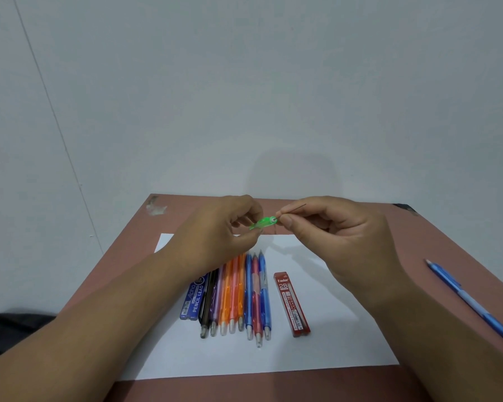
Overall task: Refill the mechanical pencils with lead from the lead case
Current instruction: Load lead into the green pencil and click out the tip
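We see the left hand (227, 227) pinching a green mechanical pencil (263, 222) above the far edge of the white paper (317, 338), its open end pointed toward the right hand (328, 227). Right hand pinches a thin lead (295, 208) between thumb and forefinger, tip at the pencil's opening; whether it is inside, we cannot tell. On the paper, below the hands, a row of pencils (238, 294) lies side by side, touching. A red lead case (291, 304) lies on the paper just right of the row, apart from it. A blue lead case (195, 297) touches the row's left side. Off the paper, well right, a lone blue pencil (471, 303) lies on the brown table (418, 233).
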Available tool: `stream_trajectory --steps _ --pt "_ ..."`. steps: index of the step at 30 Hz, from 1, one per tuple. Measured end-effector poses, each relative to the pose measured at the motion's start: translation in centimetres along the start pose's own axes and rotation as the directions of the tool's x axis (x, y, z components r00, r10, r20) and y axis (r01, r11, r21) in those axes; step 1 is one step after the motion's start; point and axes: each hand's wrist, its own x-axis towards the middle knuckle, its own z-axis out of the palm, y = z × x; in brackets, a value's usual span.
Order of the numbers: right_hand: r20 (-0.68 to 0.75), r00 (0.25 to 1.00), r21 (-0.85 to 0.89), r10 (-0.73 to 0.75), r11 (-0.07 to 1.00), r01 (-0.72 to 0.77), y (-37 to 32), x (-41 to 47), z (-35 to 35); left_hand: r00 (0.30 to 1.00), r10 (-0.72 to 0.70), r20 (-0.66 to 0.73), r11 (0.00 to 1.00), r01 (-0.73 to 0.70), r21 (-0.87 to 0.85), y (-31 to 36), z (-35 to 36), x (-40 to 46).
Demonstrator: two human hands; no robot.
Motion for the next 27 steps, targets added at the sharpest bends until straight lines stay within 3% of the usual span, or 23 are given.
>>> stream_trajectory --steps 27 --pt "0.011 1.000 -0.110 -0.022 0.994 0.023 0.26 0.06 -0.07 0.999 0.047 0.003 0.998 -0.047 -0.029 0.04 0.16 -0.03"
